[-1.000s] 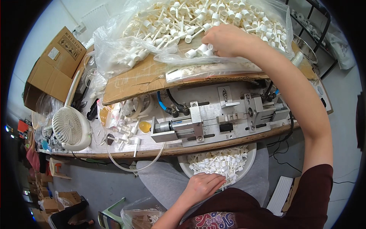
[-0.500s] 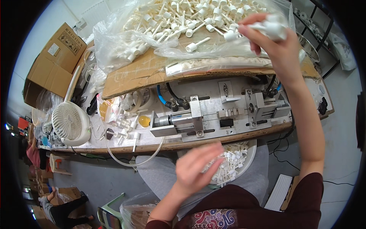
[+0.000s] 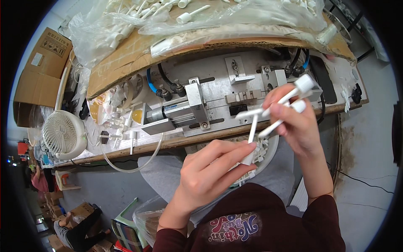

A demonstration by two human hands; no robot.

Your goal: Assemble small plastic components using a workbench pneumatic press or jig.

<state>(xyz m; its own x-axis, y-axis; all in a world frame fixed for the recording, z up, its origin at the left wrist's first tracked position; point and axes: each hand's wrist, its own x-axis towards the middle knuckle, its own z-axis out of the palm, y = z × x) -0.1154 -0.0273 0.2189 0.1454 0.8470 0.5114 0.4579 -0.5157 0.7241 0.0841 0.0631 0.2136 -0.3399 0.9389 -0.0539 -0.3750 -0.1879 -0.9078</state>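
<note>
Over the front edge of the bench my two hands are close together. My left hand (image 3: 201, 174) is closed on a white plastic cap with a stem (image 3: 252, 136), its cap end low between the fingers. My right hand (image 3: 298, 126) is closed round a few more white stemmed caps (image 3: 304, 83), with cap ends up and stems pointing toward the left hand. Behind them lies a metal pneumatic fixture (image 3: 195, 103) with a small slotted block (image 3: 243, 97). Beneath my hands, on my lap, a white tub (image 3: 273, 153) of similar small white parts is partly hidden.
A cardboard sheet (image 3: 121, 63) above the fixture bears plastic film and a heap of stemmed caps (image 3: 184, 17). On the left stand a white fan (image 3: 63, 134) and a cardboard box (image 3: 40, 71). A clear hose (image 3: 126, 170) loops over the bench edge. Another person (image 3: 77, 229) is far off, lower left.
My right hand has come down from the heap toward my left hand, bringing stemmed caps. The left hand has risen slightly and now pinches one. The view has shifted.
</note>
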